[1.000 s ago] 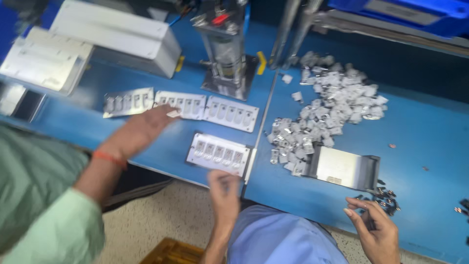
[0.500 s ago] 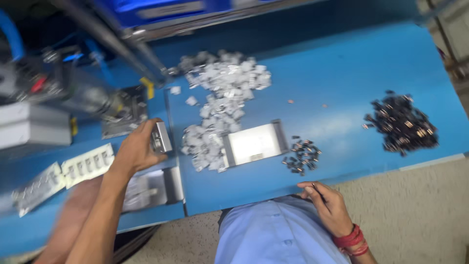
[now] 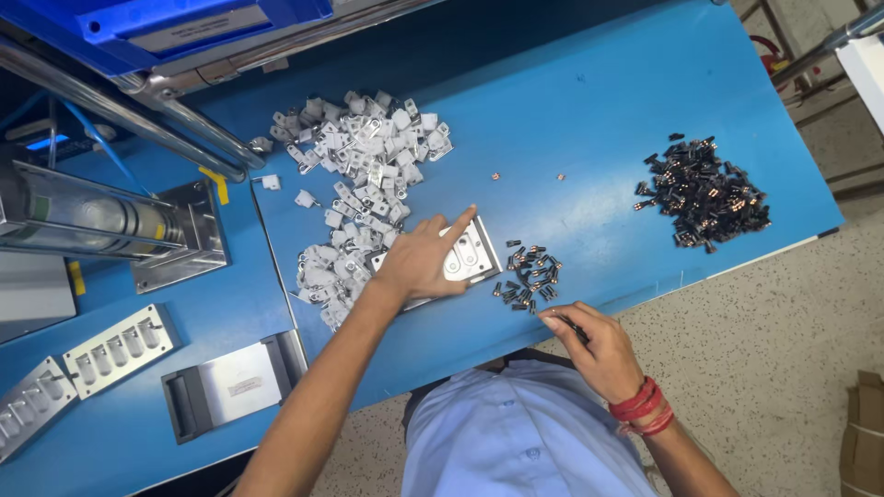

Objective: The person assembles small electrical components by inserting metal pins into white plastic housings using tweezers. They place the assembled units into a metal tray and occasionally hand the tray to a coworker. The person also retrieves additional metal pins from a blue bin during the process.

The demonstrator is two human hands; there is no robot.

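Blue bench [image 3: 599, 110], left to right. White clip pile [image 3: 354, 175] lying at 11 o'clock. Left hand [image 3: 419, 262] pressing flat, fingers spread, steadying the metal fixture plate [image 3: 470, 260]. Right hand [image 3: 589, 345], at 4 o'clock of plate, pinching a small dark terminal beside the small terminal cluster [image 3: 527, 276]. Larger terminal heap [image 3: 704, 191] sitting at 2 o'clock.

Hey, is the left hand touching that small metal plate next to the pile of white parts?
Touching. The head view shows the left hand lying flat on the metal plate, palm covering its near half and forefinger stretched along its upper edge.
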